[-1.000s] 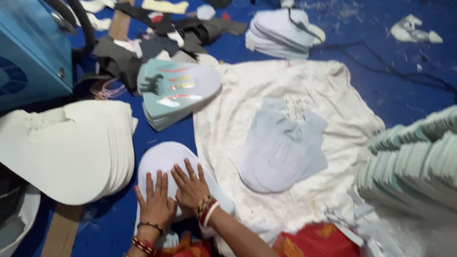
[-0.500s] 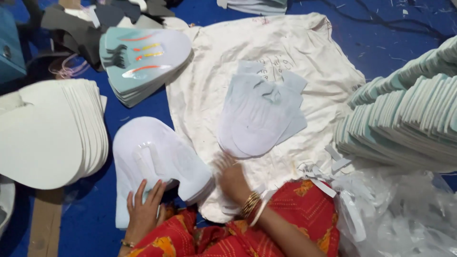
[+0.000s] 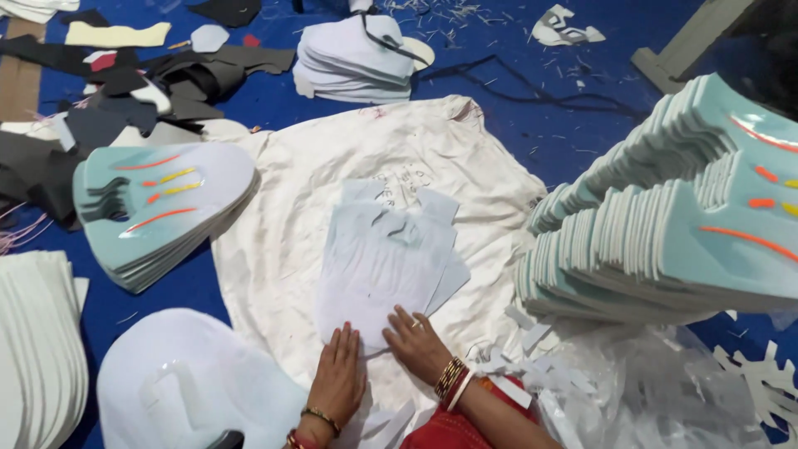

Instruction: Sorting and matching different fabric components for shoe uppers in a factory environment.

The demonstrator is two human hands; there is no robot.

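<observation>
Since the white cutouts (image 3: 384, 258) lie stacked on the cream cloth (image 3: 291, 216), both hands press flat to steady them: left hand (image 3: 339, 374) and right hand (image 3: 418, 341), fingers spread open, gripping nothing. Teal stacks (image 3: 158, 208) sit alongside, handy.

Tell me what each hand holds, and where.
Nothing is gripped. Left hand and right hand lie flat on the near edge of the white cut-out stack.

Both hands (image 3: 378, 362) moved from white oval stack (image 3: 179, 382) onto pale cut-out sheets (image 3: 386, 258), flat
</observation>
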